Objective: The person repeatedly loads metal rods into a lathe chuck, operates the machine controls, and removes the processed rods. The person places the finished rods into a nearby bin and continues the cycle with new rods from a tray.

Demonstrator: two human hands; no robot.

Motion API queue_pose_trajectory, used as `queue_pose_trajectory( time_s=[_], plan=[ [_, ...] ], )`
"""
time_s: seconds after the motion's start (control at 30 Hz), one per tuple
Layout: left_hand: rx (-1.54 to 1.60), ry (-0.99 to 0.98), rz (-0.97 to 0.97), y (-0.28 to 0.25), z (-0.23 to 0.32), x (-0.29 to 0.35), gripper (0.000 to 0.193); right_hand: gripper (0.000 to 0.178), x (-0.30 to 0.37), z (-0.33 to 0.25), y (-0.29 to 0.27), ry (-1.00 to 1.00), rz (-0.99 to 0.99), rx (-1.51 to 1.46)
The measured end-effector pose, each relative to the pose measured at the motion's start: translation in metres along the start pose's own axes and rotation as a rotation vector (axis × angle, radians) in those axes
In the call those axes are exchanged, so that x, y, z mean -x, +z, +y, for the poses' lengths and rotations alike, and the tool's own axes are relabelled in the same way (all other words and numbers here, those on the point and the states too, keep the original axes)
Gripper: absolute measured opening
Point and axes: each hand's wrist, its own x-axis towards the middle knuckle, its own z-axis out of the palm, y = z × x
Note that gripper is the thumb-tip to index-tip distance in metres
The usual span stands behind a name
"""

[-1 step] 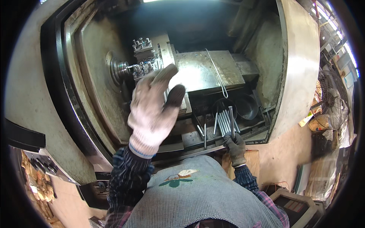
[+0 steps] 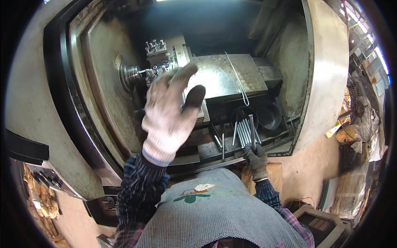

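My left hand [image 2: 169, 111], in a pale knitted glove with a dark-stained thumb, is raised in front of the lathe's tool holders [image 2: 157, 68]. Its thumb stands apart from the fingers, and I see nothing held in it. In a darker, dirty glove, my right hand [image 2: 256, 160] is closed around the lower end of a metal rod [image 2: 252, 130] that points away from me. Just beyond that hand, several bright metal rods [image 2: 244, 134] lie side by side at the machine's front ledge. The chuck [image 2: 131, 73] is to the left of my left hand.
A flat metal cover [image 2: 215, 80] spans the machine's middle, with a long looped wire hook [image 2: 237, 78] lying across it. Two dark round bowls are behind the rods, one of them a black bowl [image 2: 269, 117]. A fan [image 2: 357, 107] stands at the right, outside the enclosure.
My left hand has shifted slightly to the right, still spread. My right hand and its rod look unmoved.
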Motion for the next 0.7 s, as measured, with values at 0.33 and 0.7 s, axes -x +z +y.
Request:
queue_pose_trajectory(
  time_s=[0.33, 0.7],
  plan=[
    [-0.661, -0.252, -0.308, 0.055, -0.117, -0.14, 0.056, 0.006, -0.011, 0.013, -0.028, -0.05, -0.084, 0.076],
    [-1.289, -0.525, -0.96, 0.031, -0.25, -0.106, 0.053, 0.016, -0.007, -0.006, -0.032, 0.014, -0.096, 0.094]
  ],
)
